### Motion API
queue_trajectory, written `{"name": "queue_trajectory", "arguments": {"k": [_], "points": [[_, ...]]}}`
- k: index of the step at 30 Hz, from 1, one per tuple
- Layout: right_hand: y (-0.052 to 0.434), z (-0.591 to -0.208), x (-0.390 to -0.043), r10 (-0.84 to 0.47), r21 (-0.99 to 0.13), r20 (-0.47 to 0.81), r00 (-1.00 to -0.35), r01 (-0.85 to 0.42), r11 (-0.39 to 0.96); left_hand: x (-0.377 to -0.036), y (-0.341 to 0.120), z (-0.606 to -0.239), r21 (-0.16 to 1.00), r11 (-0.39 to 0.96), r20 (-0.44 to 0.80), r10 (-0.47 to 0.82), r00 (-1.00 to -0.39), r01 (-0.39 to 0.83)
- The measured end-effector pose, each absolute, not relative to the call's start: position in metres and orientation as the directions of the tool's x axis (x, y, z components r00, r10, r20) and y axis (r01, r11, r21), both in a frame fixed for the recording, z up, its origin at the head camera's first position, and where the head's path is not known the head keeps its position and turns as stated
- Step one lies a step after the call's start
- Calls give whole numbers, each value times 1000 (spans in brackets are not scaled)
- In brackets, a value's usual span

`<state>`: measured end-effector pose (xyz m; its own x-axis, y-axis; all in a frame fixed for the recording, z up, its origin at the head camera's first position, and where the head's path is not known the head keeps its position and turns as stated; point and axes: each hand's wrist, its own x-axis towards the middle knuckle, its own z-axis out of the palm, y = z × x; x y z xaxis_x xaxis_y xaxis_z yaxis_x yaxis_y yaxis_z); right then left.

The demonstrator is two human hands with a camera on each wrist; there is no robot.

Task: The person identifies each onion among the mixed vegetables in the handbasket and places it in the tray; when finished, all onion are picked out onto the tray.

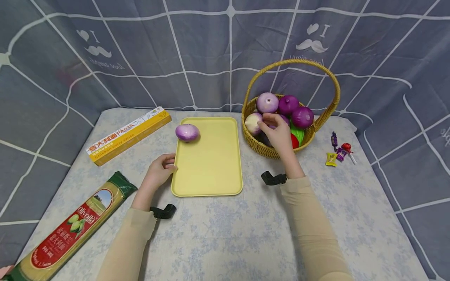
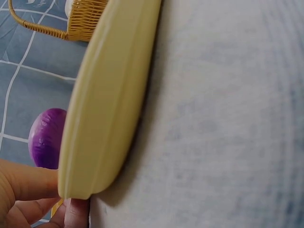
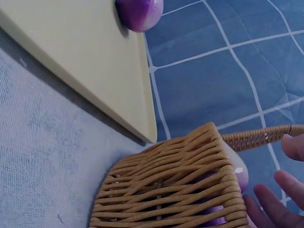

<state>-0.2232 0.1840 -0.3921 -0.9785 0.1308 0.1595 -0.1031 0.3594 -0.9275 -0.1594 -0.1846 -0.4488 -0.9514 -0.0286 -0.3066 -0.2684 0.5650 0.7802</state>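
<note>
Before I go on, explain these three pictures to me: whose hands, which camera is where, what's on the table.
No machine here: a person works with bare hands, wearing one camera on the head and one on each wrist. The wide picture is the head view, looking down at a table.

The left hand holds the near left edge of a yellow tray; its wrist camera shows that edge close up, fingers against it. One purple onion lies on the tray's far corner.

The right hand reaches into a wicker basket of onions, over a pale one; whether it grips yet, I cannot tell. Its wrist camera sees the basket's side.

Also there: a pasta box, a spaghetti pack and some sweets.
</note>
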Motion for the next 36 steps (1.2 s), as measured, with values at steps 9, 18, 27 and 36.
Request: {"name": "queue_trajectory", "arguments": {"k": [9, 18, 27, 36], "points": [[185, -395, -232, 99, -919, 40, -994, 2, 393, -159, -186, -449, 791, 552, -305, -16, -952, -262], [178, -403, -243, 116, -898, -37, -993, 84, 432, -159, -186, -449, 791, 547, -312, -24, -950, -274], [172, -403, -246, 125, -875, -42, -991, 96, 474, -158, -184, -448, 788, 551, -311, -27, -950, -274], [167, -404, -245, 178, -866, -11, -984, 98, 490, -159, -185, -449, 796, 542, -307, -21, -952, -268]]}}
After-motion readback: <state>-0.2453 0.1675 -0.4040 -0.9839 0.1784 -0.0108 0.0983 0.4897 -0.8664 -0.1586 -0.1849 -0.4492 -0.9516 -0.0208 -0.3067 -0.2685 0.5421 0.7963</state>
